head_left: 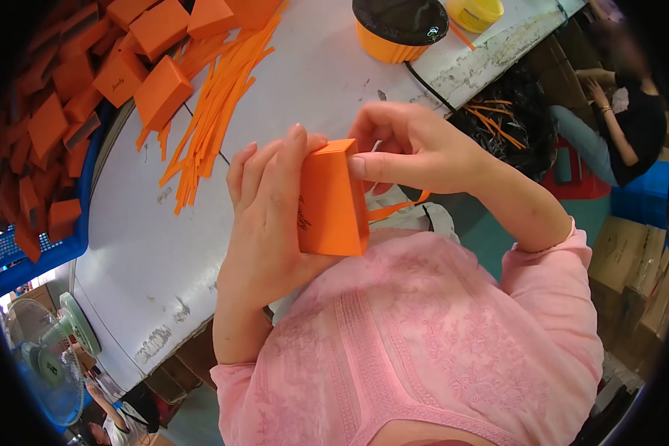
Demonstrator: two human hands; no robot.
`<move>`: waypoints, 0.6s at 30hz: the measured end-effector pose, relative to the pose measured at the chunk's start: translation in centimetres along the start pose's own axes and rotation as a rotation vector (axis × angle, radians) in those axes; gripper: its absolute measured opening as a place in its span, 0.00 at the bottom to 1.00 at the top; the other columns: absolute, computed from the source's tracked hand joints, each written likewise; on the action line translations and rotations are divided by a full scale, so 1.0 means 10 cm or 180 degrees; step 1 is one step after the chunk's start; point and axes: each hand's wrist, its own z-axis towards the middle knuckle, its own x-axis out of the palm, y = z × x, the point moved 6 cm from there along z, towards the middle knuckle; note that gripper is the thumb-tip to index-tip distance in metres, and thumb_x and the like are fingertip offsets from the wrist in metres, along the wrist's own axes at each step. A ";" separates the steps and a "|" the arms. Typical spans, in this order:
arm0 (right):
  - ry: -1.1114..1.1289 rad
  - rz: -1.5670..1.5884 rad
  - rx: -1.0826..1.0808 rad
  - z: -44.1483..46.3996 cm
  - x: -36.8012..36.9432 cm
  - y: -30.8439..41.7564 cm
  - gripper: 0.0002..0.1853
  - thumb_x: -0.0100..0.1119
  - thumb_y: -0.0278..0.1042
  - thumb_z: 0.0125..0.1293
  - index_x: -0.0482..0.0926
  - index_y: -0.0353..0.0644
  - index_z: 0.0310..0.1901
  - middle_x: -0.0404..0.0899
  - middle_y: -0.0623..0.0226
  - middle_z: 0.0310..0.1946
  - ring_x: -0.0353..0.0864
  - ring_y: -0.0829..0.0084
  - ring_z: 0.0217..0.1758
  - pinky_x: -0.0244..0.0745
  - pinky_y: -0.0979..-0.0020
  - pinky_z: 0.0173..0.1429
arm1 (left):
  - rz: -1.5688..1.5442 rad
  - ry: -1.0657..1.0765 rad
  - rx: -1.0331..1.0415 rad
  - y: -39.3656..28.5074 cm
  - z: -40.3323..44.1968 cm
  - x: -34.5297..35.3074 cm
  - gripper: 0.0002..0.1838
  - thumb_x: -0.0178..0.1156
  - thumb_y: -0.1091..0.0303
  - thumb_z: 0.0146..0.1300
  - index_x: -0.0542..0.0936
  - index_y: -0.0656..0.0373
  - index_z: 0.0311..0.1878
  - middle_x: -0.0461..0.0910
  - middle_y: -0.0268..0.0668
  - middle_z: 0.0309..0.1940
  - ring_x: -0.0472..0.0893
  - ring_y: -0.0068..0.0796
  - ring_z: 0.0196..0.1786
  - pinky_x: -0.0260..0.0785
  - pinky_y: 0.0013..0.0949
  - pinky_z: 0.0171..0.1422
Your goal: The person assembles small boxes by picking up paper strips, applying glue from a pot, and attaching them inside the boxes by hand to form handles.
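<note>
Upright in front of my chest is a small orange box (325, 201) with dark script lettering on its face. My left hand (264, 212) is wrapped round it from the left, with the fingertips over its top edge. On the other side, my right hand (427, 149) presses its thumb to the box's upper right edge, its other fingers curled behind. An orange ribbon (398, 207) sticks out from the box's right side below my right hand. What the curled right fingertips touch is partly hidden.
On the white table (141, 290) lie a bundle of orange strips (215, 111), several orange boxes (160, 93) and a black-lidded orange tub (398, 33). A blue basket (82, 238) full of boxes stands left, a fan (48, 360) lower left. Another person (632, 111) sits at right.
</note>
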 end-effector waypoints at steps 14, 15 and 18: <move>-0.0297 -0.0812 -0.1004 0.11 -0.17 0.11 0.12 0.54 0.33 0.75 0.79 0.34 0.53 0.83 0.60 0.48 0.83 0.67 0.51 0.75 0.68 0.61 | -0.2298 0.0251 -0.0524 0.42 -0.42 -0.19 0.79 0.86 0.66 0.32 0.37 0.53 0.83 0.70 0.41 0.64 0.75 0.38 0.64 0.67 0.39 0.69; -0.0197 -0.1373 -0.1558 0.04 0.01 0.33 0.12 0.59 0.28 0.69 0.79 0.35 0.52 0.82 0.59 0.47 0.83 0.65 0.49 0.77 0.67 0.57 | -0.2609 0.0415 -0.0432 0.40 -0.43 -0.16 0.79 0.86 0.65 0.33 0.36 0.53 0.83 0.69 0.42 0.65 0.74 0.39 0.66 0.65 0.40 0.71; 0.0199 -0.2431 -0.3241 -0.04 0.58 0.57 0.12 0.67 0.22 0.51 0.79 0.38 0.38 0.78 0.61 0.41 0.80 0.63 0.40 0.79 0.66 0.42 | -0.3118 0.0870 -0.0376 0.38 -0.50 -0.12 0.79 0.85 0.61 0.36 0.35 0.56 0.83 0.66 0.43 0.70 0.71 0.42 0.70 0.57 0.42 0.76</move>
